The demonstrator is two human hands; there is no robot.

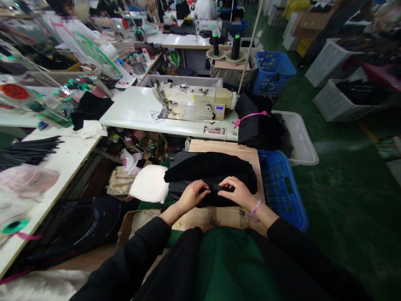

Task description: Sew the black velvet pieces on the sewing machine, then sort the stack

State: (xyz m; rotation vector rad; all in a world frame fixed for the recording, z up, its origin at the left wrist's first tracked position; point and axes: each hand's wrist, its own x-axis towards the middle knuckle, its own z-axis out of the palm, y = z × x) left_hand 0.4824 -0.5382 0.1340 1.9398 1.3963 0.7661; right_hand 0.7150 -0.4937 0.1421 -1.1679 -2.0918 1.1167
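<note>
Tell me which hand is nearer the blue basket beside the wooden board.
Right: the right hand is at the black fabric, left of the blue basket; the left hand is farther left.

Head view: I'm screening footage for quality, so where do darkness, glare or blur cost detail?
In the head view, the black cloth is so dark that its folds barely read; in the same head view, the white pad looks nearly washed out, the green floor shows a pale sheen at right, and the fan at upper left is soft.
</note>
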